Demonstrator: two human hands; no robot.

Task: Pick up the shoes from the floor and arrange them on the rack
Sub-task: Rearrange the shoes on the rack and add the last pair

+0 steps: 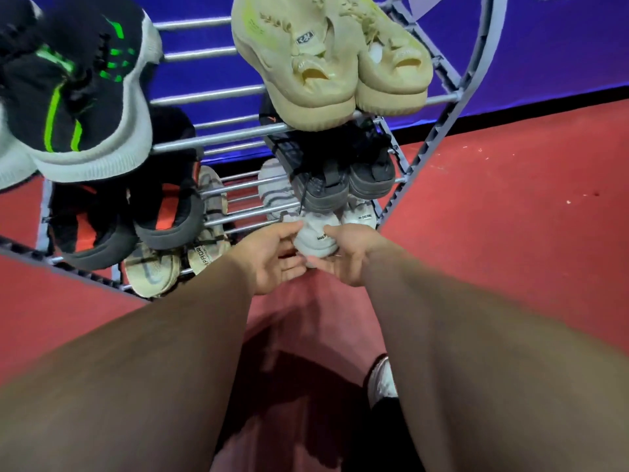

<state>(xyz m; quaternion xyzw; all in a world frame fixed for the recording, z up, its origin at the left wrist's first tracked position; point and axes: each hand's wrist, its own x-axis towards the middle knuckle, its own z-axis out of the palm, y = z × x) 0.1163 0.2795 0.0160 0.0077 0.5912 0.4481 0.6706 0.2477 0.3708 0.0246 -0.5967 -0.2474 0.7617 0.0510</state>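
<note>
Shoe rack: barred shelves, mid-frame; a toe could drop through the gaps.
Black sneakers: overhang directly above; a bump may dislodge them.
White sneaker: centre frame, at the lowest shelf's front edge.
Left hand: grips its left side.
Right hand: grips its right side.

10 o'clock: black-and-green sneaker cut by top and left edges. 12 o'clock: cream pair, far ends cropped. Centre: white shoe, underside covered by the left hand and right hand holding it, lettering part-hidden. 5 o'clock: worn shoe half behind forearm.
</note>
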